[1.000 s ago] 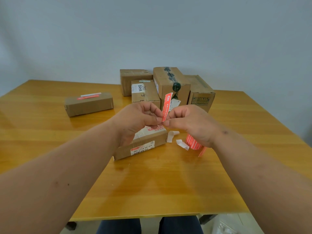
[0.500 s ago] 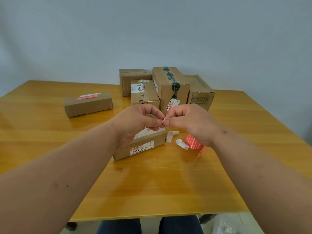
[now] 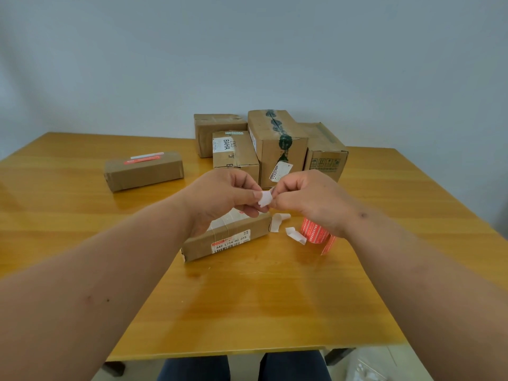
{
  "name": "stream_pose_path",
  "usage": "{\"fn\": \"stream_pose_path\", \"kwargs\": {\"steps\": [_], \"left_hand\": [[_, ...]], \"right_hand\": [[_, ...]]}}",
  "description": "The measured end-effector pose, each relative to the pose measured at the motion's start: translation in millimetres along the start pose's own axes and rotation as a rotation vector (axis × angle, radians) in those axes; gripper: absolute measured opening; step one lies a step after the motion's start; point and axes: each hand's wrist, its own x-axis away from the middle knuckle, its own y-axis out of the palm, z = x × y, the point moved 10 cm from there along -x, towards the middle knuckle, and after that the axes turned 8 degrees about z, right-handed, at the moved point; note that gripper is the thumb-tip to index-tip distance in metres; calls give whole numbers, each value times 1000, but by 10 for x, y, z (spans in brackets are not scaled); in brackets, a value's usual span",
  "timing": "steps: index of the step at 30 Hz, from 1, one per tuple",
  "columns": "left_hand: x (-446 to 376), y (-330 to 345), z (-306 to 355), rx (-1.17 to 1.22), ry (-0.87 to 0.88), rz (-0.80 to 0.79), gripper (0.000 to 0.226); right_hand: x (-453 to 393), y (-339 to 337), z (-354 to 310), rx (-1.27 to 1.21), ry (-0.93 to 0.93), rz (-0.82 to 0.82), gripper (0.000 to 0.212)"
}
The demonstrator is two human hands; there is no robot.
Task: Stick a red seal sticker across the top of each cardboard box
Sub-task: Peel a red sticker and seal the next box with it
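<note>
Right now my left hand [image 3: 225, 195] and right hand [image 3: 308, 200] both pinch the sticker [image 3: 265, 198], peeling its white backing just above the near box [image 3: 228, 237], whose top I judge must take it next, pressed flat across.

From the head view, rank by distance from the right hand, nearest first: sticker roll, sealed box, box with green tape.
1. Sticker roll, directly under the right hand.
2. Box with green tape, just behind the hand.
3. Sealed box, far off on the table's left.
</note>
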Motion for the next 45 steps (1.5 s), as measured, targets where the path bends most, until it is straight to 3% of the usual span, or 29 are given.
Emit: {"fn": "stream_pose_path", "kwargs": {"steps": [4, 10, 14, 17, 20, 22, 27, 29, 33, 35, 39, 45], "left_hand": [[-63, -224, -70, -134, -55, 118, 7], [-95, -729, -112, -246, -15, 377, 8], [-76, -782, -64, -264, 50, 400, 11], [-42, -708, 21, -308, 129, 372, 11], [-16, -620, 109, -344, 198, 353, 12], [-8, -599, 143, -339, 229, 356, 13], [16, -610, 204, -248, 299, 377, 11], [18, -613, 209, -232, 318, 386, 11], [21, -632, 171, -251, 339, 419, 11], [25, -641, 149, -266, 348, 433, 13], [42, -684, 115, -280, 339, 449, 14], [52, -746, -91, -66, 147, 346, 18]], "right_hand": [[-7, 35, 169, 166, 65, -85, 28], [29, -3, 389, 1111, 22, -186, 21], [33, 18, 325, 1218, -10, -206, 23], [-52, 15, 200, 1086, -13, -101, 29], [-159, -35, 121, 771, 49, 29, 12], [-182, -10, 127, 659, 79, 34, 17], [-208, 92, 196, 800, 86, -37, 9], [-259, 75, 239, 518, 184, 22, 19], [-160, 221, 419, -477, 624, 34, 36], [-165, 296, 399, -651, 650, -19, 42], [-285, 274, 286, -543, 438, 22, 8], [-355, 157, 134, -266, 259, 149, 13]]}}
